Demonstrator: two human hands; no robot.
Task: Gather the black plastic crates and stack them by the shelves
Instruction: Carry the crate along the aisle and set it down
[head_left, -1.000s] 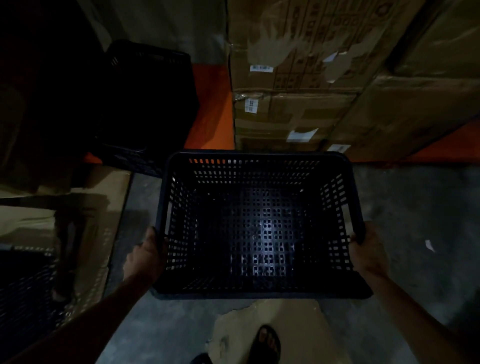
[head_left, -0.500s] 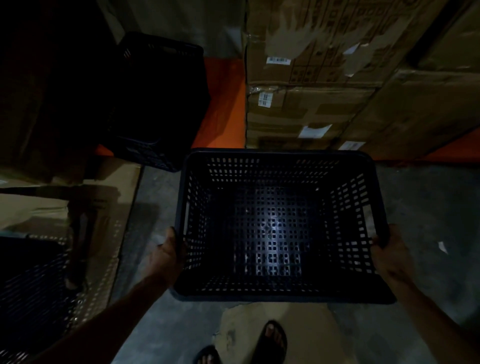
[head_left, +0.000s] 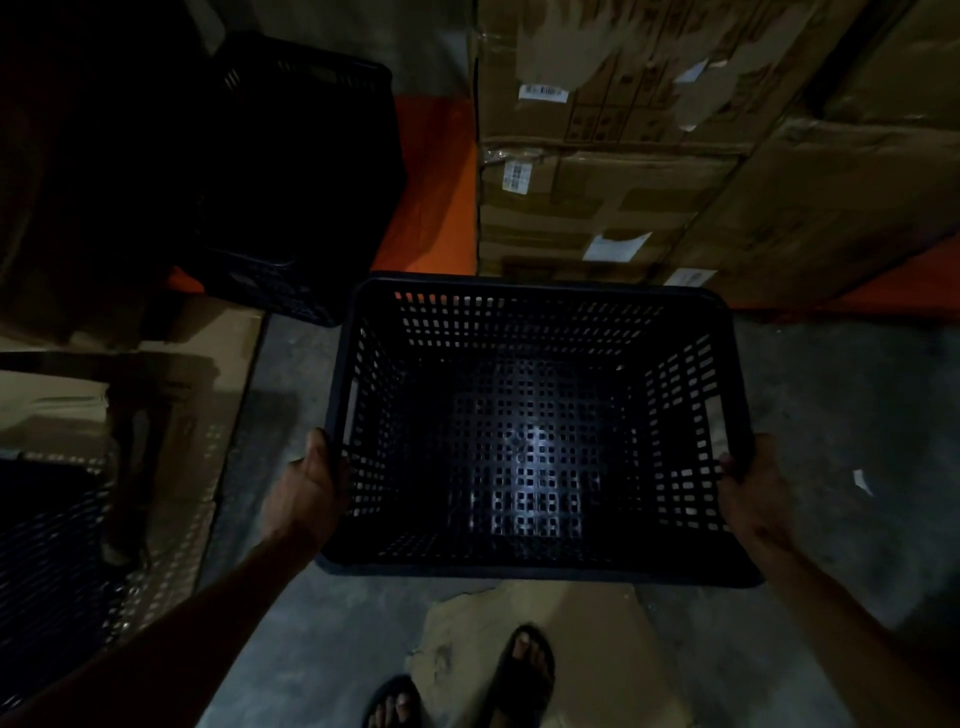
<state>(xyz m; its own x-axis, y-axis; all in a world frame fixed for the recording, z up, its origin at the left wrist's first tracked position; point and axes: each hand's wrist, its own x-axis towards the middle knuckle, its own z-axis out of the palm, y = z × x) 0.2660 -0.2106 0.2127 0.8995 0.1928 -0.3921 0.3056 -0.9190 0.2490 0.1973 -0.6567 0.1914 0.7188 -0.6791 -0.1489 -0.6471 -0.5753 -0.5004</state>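
Seen from the head camera, a black perforated plastic crate (head_left: 540, 431) is held open side up above the concrete floor (head_left: 852, 415). The left hand (head_left: 306, 493) clamps the crate's left rim near the front corner, and the right hand (head_left: 753, 499) clamps the right rim, fingers (head_left: 724, 467) hooked through the wall holes. Nothing lies inside the crate. A second black crate (head_left: 296, 171) stands upper left, in deep shadow, against the orange shelf beam (head_left: 431, 192). Stacked cardboard boxes (head_left: 623, 171) with white labels fill the upper right. Flattened cardboard (head_left: 171, 415) lies on the floor at left, and another piece (head_left: 582, 623) lies under two sandalled feet (head_left: 519, 670) at the bottom edge.
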